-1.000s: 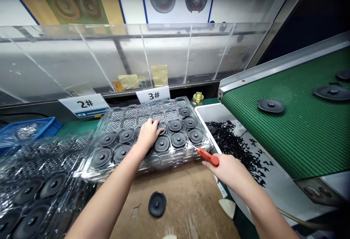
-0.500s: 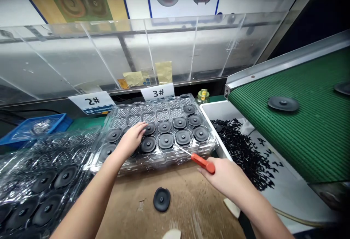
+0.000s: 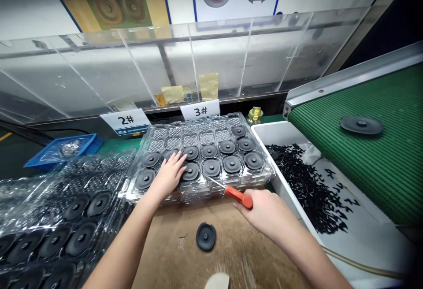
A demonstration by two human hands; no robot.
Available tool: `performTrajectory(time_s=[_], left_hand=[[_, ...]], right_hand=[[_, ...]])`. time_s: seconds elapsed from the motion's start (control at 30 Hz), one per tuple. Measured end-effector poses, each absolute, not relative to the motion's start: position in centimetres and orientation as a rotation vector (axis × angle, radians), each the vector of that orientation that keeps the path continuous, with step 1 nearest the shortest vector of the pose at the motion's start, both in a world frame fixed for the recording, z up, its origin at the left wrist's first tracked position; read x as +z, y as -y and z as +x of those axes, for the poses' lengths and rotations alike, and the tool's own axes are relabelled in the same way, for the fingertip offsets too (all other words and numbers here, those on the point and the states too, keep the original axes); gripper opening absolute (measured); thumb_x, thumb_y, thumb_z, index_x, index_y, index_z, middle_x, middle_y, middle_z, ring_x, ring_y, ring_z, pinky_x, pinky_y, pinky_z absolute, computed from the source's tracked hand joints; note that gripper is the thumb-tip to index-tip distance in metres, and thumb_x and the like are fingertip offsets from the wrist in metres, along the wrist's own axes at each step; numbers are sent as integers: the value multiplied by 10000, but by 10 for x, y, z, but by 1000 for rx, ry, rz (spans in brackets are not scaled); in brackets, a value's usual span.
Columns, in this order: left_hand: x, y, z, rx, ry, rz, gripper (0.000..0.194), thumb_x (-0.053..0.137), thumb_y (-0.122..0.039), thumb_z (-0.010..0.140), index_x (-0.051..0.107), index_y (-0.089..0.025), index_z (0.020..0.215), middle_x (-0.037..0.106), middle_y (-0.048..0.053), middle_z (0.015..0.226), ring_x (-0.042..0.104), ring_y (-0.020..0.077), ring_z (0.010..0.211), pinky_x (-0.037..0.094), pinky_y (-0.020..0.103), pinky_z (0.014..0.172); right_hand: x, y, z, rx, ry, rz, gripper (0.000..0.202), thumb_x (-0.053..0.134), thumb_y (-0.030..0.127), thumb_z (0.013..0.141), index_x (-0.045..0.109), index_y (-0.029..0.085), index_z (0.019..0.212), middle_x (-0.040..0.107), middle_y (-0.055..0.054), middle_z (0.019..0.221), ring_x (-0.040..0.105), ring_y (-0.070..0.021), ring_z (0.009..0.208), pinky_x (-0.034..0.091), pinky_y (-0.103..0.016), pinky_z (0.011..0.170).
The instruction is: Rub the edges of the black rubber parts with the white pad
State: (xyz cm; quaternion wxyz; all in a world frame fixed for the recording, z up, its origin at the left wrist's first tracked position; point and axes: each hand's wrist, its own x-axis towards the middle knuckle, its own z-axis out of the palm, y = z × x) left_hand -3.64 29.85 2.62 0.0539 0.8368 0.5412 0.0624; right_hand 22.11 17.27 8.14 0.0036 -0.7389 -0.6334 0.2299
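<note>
My left hand [image 3: 169,175] lies over the front left of a clear plastic blister tray [image 3: 160,144], its fingers stretched out across the black rounded discs in the pockets. One disc [image 3: 170,154] is partly covered by these fingers. In my right hand [image 3: 261,207] is a red-handled tool [image 3: 238,196] with a thin metal shaft. That shaft points up and left, and its tip is by the tray's front row, near a black disc [image 3: 211,167]. A single black disc [image 3: 205,236] rests on the brown work board [image 3: 172,245] in front of the tray.
More clear trays with discs [image 3: 81,238] stand at left, beside a blue bin [image 3: 95,142]. On the right, a white tub [image 3: 264,137] holds many small black pieces [image 3: 307,187]. A green conveyor belt [image 3: 396,165] carries a disc [image 3: 361,124]. Clear acrylic panels [image 3: 218,55] rise behind.
My left hand has settled flatter over the discs, a little closer to the tray's front. The tool's tip has shifted left along the front row. The view has turned slightly left.
</note>
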Motion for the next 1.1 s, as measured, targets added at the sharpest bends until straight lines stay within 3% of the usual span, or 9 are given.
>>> performTrajectory(time_s=[0.2,0.33,0.6,1.1], left_hand=[[26,-312,-26,296,-1669,2580,459,485,-320,834,390,-204,1268,368,107,1378,375,290,1230,306,567,983],[27,-312,-30,309,-1679,2582,429,490,-311,832,421,-203,1242,392,101,1358,397,282,1210,323,556,973],[28,-294,-85,252,-1890,2413,434,381,-309,882,355,-186,1298,345,118,1404,251,298,1311,226,590,1022],[21,-289,-93,268,-1836,2428,447,470,-303,844,385,-210,1273,356,104,1388,355,291,1246,286,574,995]], right_hand=[[88,-203,215,654,1959,-2337,342,427,498,792,622,220,752,672,-52,756,635,-231,718,352,-264,545],[86,-199,211,672,1986,-2323,327,450,487,783,622,214,730,668,-53,721,636,-226,692,362,-260,544],[90,-172,192,721,2080,-2252,308,437,457,796,602,218,696,669,-43,689,633,-236,634,366,-270,502],[96,-180,169,685,2170,-2190,308,454,449,784,629,212,694,674,-62,705,647,-248,658,417,-289,539]])
